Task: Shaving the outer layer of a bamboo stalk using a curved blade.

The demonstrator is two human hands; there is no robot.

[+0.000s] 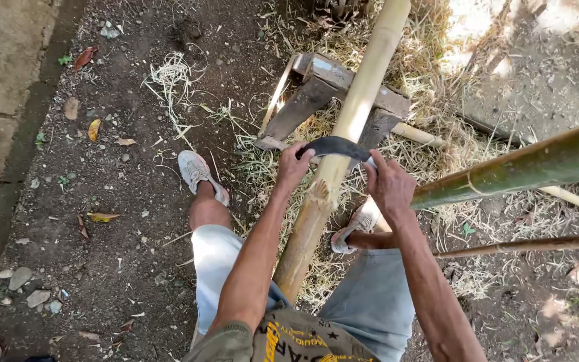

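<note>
Basically mid-scrape: left hand [293,165] and right hand [389,182] clamped on curved blade [336,147] across bamboo pole [343,144]; next, probably a steady pull.

Both arms extended toward 12 o'clock. Left hand [293,165] fisted at 11, right hand [389,182] fisted at 1, knuckles up, wrists roughly level.

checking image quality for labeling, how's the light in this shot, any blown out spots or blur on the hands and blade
Head view: dappled shade overall; the sunlit ground at top right is blown out. Left hand, right hand and curved blade on the bamboo pole look sharp, evenly lit, without glare.
</note>
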